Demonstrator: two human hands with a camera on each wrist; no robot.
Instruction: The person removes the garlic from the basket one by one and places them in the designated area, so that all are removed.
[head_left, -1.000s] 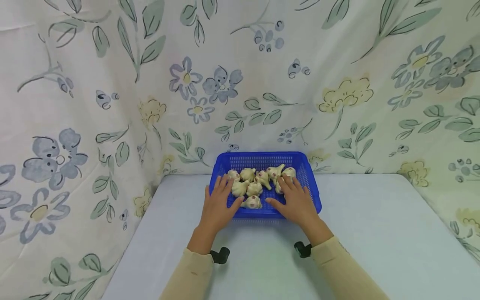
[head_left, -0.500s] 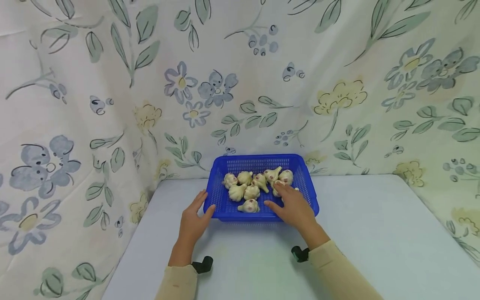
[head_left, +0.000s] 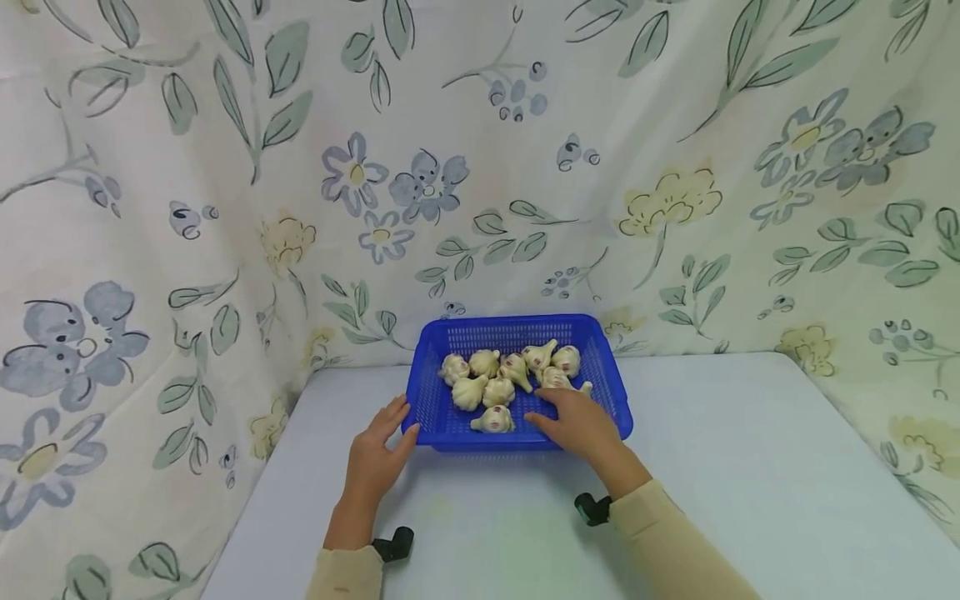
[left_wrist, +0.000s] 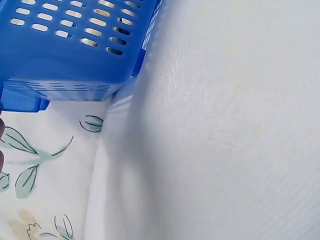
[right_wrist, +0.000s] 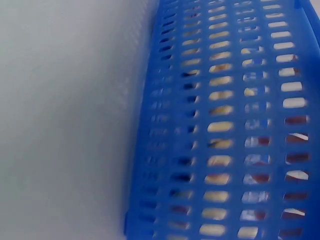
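A blue perforated plastic basket [head_left: 480,442] holds several whole garlic bulbs [head_left: 468,392]. At the basket's left rim is my left hand [head_left: 375,458], its fingers fairly straight with fingertips right by the edge. My right hand [head_left: 581,421] reaches over the front right of the basket, thumb and fingers spread apart. Just beyond its fingers lies one garlic bulb [head_left: 555,378]; a single bulb [head_left: 493,419] sits apart near the front wall. Both wrist views catch the outer wall of the basket [left_wrist: 55,60], with pale bulbs showing through the slots in the right one.
The basket stands at the back of a white table [head_left: 712,467]. A floral curtain [head_left: 480,167] hangs directly behind it and along the left side. Each wrist carries a small black camera [head_left: 395,544].
My left hand has moved from above the garlic to outside the basket's left rim. The right hand has drawn slightly toward the front, uncovering more of the bulbs. The head view has shifted slightly.
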